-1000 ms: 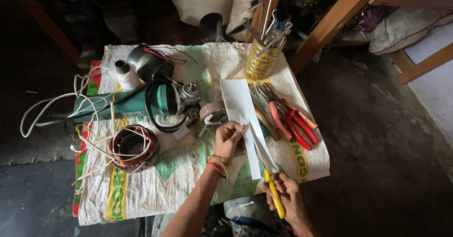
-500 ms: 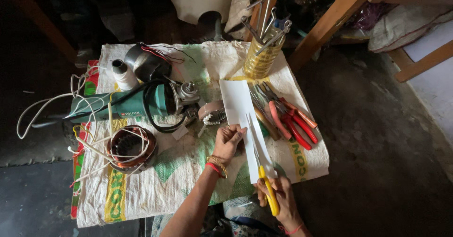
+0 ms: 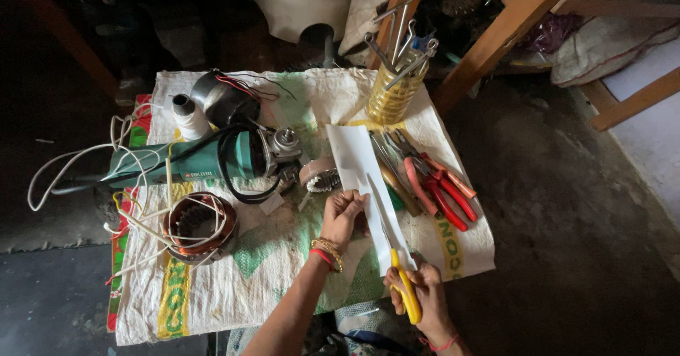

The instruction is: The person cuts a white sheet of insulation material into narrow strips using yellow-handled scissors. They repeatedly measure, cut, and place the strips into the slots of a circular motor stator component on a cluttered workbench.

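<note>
A long white sheet of paper lies on a woven sack spread on the floor. My left hand grips the sheet's left edge with curled fingers; bangles sit on its wrist. My right hand holds yellow-handled scissors, whose blades run up along the paper from its near end.
A green angle grinder with cable, a copper-wound stator, a thread spool and a dark round part lie left. Red-handled pliers and cutters lie right. A yellow wire holder with wrenches stands behind. Wooden legs at upper right.
My right hand has pushed the scissors a little further up the paper. My left hand has stayed on the sheet's edge.
</note>
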